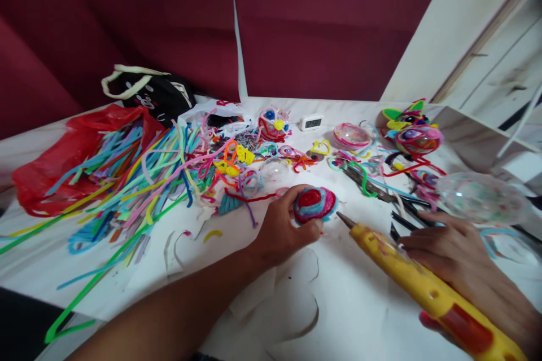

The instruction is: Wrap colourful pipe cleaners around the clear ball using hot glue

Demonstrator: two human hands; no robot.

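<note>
My left hand (pixel 285 228) grips a small rounded piece (pixel 315 205) wound from red, blue and pink fuzzy pipe cleaners, thumb below it and fingers on its left edge. My right hand (pixel 461 259) is around the far side of a yellow glue gun (pixel 406 276), which lies diagonally with its dark metal tip (pixel 345 220) just right of the wound piece, a small gap between them. Part of the right fingers and the thumb are hidden behind the glue gun. Some of its fingers reach toward the black handles of a tool (pixel 412 200).
Loose pipe cleaners (pixel 156 180) spill from a red bag (pixel 34 175) at the left. Behind are a black tote (pixel 156 96), a decorated ball (pixel 273 124) and a small digital clock (pixel 311 123). Clear plastic domes (pixel 483 197) and a colourful ornament (pixel 415 130) stand at the right.
</note>
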